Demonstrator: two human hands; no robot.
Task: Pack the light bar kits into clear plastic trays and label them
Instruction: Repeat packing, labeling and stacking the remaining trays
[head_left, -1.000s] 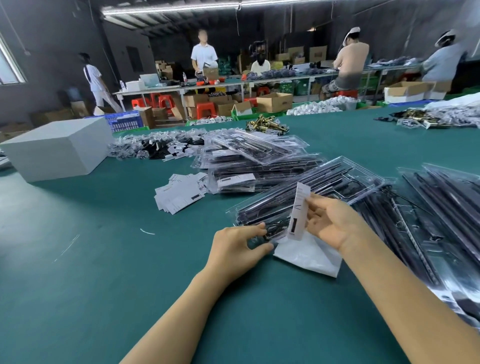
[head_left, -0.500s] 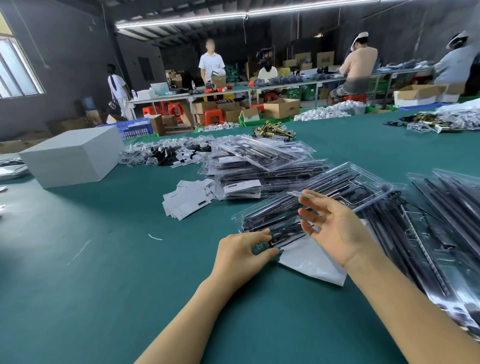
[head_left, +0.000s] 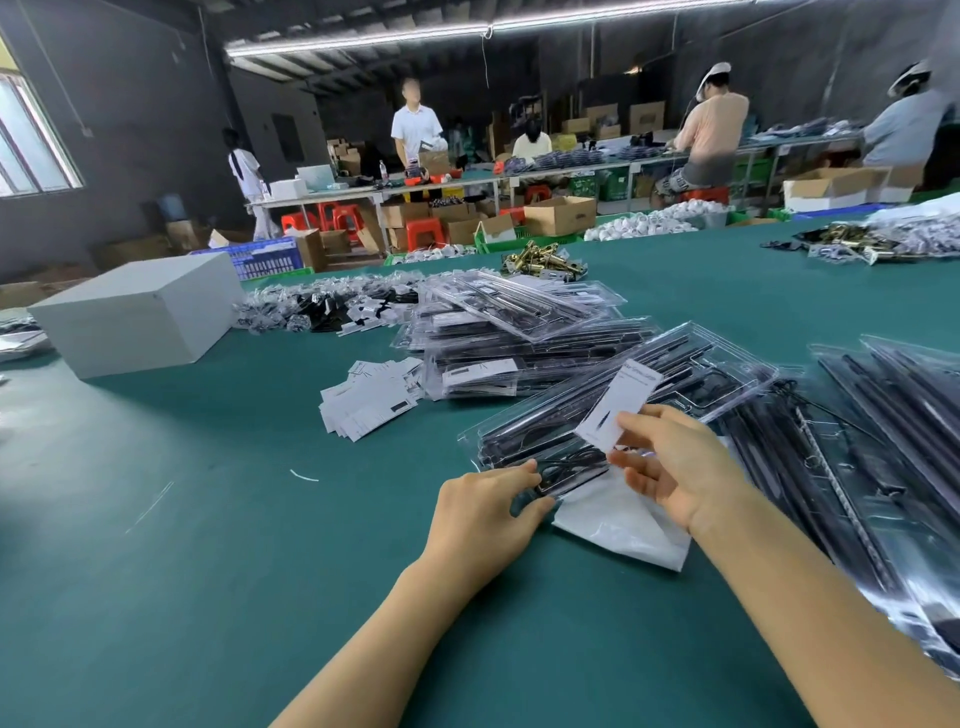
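Head view, packing bench: a worker readies a white label (head_left: 618, 402) for a clear plastic tray (head_left: 623, 400) that lies at an angle on the green table (head_left: 182, 571), its black light bar kit already inside. The right hand (head_left: 670, 467) pinches the label's lower end between thumb and fingertips, the other fingers loosely spread, so the slip stands tilted over the middle of the tray. The left hand (head_left: 483, 512) has its fingers curled over the tray's near corner, pressing it down beside a white plastic bag (head_left: 623, 525) that the tray partly covers.

Whether the label is sticky-backed or a loose insert cannot be told. Either way, the step looks best done by keeping the left hand firm on the corner so the light tray does not skate, then laying the label down flat from one end to avoid a crease. It should sit square with the tray's long edge, matching the finished stack (head_left: 519, 353) just behind.

A heap of spare labels (head_left: 369, 400) lies near the left of the tray. More filled trays (head_left: 883, 441) wait at right.
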